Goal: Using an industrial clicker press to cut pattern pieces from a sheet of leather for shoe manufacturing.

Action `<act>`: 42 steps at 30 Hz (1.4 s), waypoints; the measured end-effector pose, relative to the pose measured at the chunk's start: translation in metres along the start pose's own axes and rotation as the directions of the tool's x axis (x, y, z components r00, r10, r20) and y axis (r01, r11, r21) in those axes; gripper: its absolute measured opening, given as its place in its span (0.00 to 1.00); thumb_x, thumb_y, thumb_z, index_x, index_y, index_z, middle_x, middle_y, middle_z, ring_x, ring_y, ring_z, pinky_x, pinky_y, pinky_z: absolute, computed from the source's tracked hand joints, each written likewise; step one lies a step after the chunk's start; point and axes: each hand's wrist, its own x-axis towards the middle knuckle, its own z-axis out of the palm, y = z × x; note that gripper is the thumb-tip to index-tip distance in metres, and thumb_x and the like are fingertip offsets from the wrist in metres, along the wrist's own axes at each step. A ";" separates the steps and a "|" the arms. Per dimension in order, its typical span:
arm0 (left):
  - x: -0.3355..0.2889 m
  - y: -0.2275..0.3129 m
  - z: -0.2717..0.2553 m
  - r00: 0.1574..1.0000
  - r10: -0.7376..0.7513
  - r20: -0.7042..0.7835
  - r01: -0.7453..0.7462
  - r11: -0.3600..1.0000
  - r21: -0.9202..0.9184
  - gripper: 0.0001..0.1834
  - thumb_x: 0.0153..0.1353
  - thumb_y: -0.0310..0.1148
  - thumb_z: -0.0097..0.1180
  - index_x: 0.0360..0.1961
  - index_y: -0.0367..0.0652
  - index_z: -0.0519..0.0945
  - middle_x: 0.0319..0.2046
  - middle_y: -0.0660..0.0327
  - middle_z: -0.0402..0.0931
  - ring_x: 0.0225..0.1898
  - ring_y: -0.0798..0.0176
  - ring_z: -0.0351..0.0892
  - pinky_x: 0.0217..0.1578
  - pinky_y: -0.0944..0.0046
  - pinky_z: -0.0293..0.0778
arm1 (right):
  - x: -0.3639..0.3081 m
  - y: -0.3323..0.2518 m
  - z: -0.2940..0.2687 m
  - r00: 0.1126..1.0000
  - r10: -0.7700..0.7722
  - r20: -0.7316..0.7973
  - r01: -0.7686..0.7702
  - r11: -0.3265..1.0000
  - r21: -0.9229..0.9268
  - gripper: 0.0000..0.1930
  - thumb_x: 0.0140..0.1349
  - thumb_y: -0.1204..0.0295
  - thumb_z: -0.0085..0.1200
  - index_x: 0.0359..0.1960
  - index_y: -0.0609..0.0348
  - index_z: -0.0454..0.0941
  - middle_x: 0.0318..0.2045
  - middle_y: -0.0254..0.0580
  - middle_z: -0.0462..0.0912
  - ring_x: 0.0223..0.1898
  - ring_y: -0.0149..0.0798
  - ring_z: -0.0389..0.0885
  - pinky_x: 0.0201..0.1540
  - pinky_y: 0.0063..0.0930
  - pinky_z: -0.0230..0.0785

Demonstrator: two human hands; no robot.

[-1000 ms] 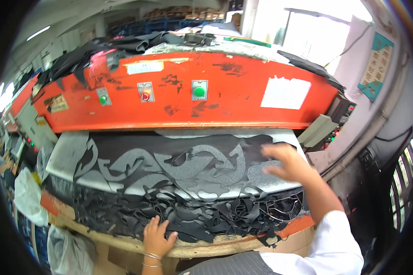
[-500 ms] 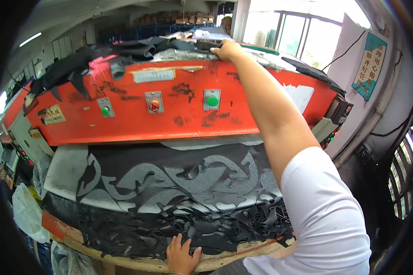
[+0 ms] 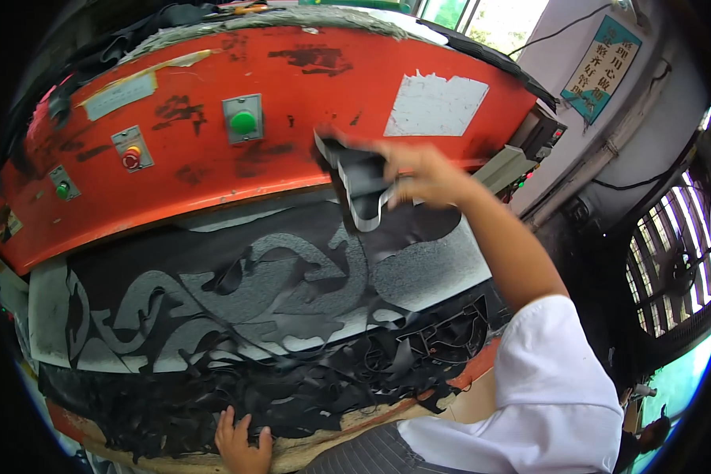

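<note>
1. my right hand [image 3: 423,170] is up in the air in front of the orange press head [image 3: 292,103], fingers pinched tight around a metal cutting die [image 3: 363,193] with a bit of black material stuck on top of it
2. the die hangs just above the far right part of the cutting bed [image 3: 438,268], not touching the sheet as far as i can see
3. my left hand [image 3: 241,446] is flat on the near edge of the bed, fingers spread a little, resting on the pile of black scrap strips [image 3: 237,395], not gripping anything
4. the black sheet [image 3: 213,292] covers most of the bed and it's full of curvy cut-out holes, pale grey pad showing through
5. the press head has a green button [image 3: 243,122] near the middle, a red one [image 3: 130,158] further left and another small green one [image 3: 63,189] by the left end, plus a torn white label [image 3: 434,107] on the right
6. off past the right corner there's a fan [image 3: 671,268] in the wall
</note>
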 end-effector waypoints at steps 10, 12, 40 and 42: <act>0.000 0.020 0.021 0.994 -0.083 -0.065 0.083 0.997 -0.002 0.15 0.51 0.33 0.59 0.40 0.38 0.80 0.57 0.47 0.71 0.59 0.41 0.68 0.60 0.46 0.61 | -0.109 0.174 0.056 0.963 0.237 0.131 -0.239 0.971 -0.002 0.18 0.47 0.71 0.69 0.36 0.62 0.73 0.64 0.62 0.65 0.67 0.60 0.61 0.69 0.40 0.54; 0.002 0.031 0.021 0.992 -0.120 -0.044 0.121 0.993 0.005 0.14 0.52 0.32 0.58 0.40 0.37 0.80 0.56 0.47 0.72 0.59 0.41 0.68 0.59 0.46 0.61 | -0.122 0.183 0.059 0.964 0.209 0.161 -0.212 0.977 -0.003 0.22 0.48 0.64 0.69 0.43 0.59 0.75 0.65 0.64 0.62 0.70 0.60 0.55 0.71 0.44 0.47; 0.054 0.006 0.000 0.954 -0.139 -0.267 0.059 0.956 -0.289 0.23 0.55 0.27 0.57 0.53 0.32 0.74 0.57 0.47 0.71 0.59 0.48 0.70 0.61 0.56 0.62 | -0.121 0.119 0.138 0.857 0.449 -0.252 -0.504 0.833 -0.229 0.47 0.35 0.47 0.75 0.55 0.61 0.69 0.61 0.63 0.67 0.70 0.59 0.53 0.71 0.53 0.42; 0.080 -0.018 -0.007 0.953 -0.137 -0.270 0.038 0.938 -0.344 0.23 0.57 0.27 0.56 0.55 0.32 0.73 0.57 0.47 0.71 0.59 0.49 0.70 0.61 0.57 0.62 | -0.128 0.112 0.144 0.822 0.459 -0.338 -0.549 0.796 -0.255 0.56 0.35 0.46 0.74 0.66 0.56 0.58 0.64 0.65 0.62 0.70 0.61 0.51 0.70 0.56 0.41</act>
